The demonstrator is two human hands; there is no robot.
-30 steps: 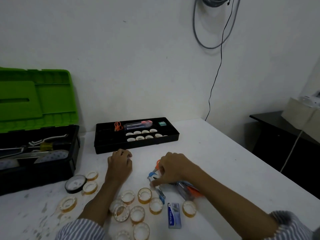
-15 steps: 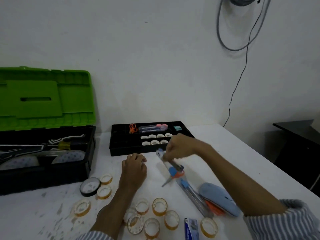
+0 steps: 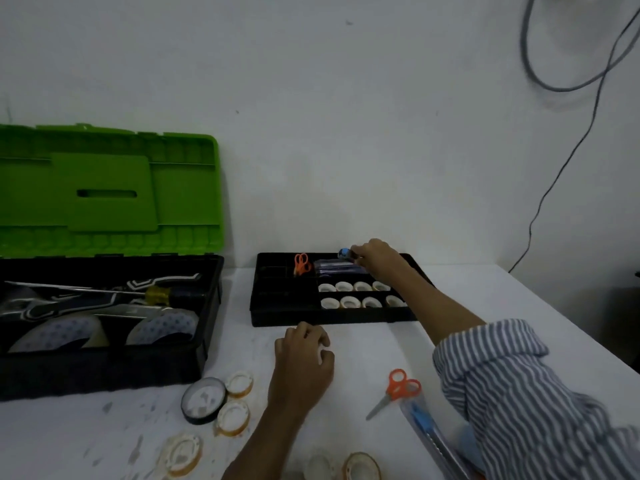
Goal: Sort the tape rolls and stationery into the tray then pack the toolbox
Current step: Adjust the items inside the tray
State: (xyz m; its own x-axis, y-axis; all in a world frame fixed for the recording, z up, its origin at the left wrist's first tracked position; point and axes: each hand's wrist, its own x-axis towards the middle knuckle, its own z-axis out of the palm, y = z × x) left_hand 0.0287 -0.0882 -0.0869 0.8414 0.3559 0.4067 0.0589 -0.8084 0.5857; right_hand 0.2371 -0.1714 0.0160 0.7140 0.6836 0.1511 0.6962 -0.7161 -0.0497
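Right hand [image 3: 375,259] is over the back row of the black tray [image 3: 311,319], fingers curled round a small blue-ended item [image 3: 344,252]. The item's blue end sticks out to the left of the fingers, above the back compartment. What kind of item it is cannot be told: blurred.

Tray contents:
- Eight tape rolls [image 3: 353,286] standing in two rows of four in the right-hand compartments.
- An orange-handled pair of scissors [image 3: 301,263] in a back compartment.
- A clear case [image 3: 337,268] lying just beside the scissors, under the right hand's reach.

The tray sits on the white table [image 3: 485,306], close to the wall.

Left hand [image 3: 303,355] rests on the table just in front of the tray. Its fingers are loosely curled and hold nothing. The two hands are well apart.

Loose on the table near the person:
- A black tape roll [image 3: 203,400] with two small amber rolls [image 3: 239,382] touching or just beside it.
- More amber rolls at the near edge of the view.
- A second pair of orange scissors [image 3: 398,388], tips pointing left and toward the person.
- A clear ruler-like strip [image 3: 429,434] with a blue part, running under the striped sleeve [image 3: 519,393].

Left of the tray stands the toolbox [image 3: 104,372], with its green lid [image 3: 180,202] raised against the wall. Tools lie inside it, including a yellow-handled one.
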